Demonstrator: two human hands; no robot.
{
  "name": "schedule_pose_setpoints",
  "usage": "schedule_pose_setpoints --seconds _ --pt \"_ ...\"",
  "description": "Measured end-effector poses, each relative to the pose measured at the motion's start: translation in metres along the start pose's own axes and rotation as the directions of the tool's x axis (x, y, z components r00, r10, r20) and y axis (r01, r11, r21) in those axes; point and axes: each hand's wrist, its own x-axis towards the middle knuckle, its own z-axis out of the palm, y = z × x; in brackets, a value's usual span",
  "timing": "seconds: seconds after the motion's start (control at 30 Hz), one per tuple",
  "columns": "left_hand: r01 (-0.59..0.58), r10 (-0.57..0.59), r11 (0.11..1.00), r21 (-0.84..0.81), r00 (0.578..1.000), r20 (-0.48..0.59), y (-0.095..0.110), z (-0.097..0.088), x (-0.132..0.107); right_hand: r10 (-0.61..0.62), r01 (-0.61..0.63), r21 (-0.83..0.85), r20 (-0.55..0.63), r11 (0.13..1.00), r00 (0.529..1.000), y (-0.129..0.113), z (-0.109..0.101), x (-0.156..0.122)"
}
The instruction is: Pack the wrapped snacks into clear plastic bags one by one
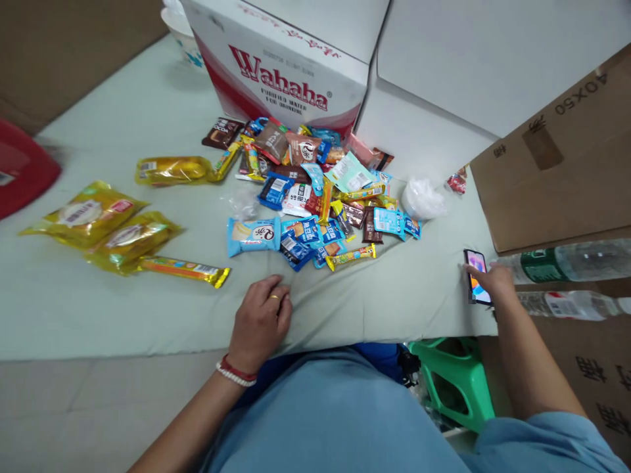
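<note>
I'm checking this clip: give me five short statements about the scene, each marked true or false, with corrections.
1. The left hand wears a ring. True.
2. The left hand grips a bottle. False: it rests on the table, with nothing visible in its grasp.
3. The right hand is at the phone. True.
4. The stool is red. False: the stool is green.
5. The Wahaha box stands behind the snack pile, as seen by the wearer. True.
</note>
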Motion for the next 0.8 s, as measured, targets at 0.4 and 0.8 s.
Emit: schedule_pose_setpoints --seconds 0.4,0.8 --pt "0.035 -0.034 0.999 -0.031 0.999 0.018 -0.003 0.003 -0.002 -0.694 0.716 0.220 -0.176 0.663 0.698 -0.342 -0.037 -0.039" --pt "0.057 -0.054 0.993 -0.105 0.998 0.024 -0.003 0.001 -0.003 -0.863 0.826 0.429 -0.178 0.365 0.473 -0.342 -0.004 -0.079"
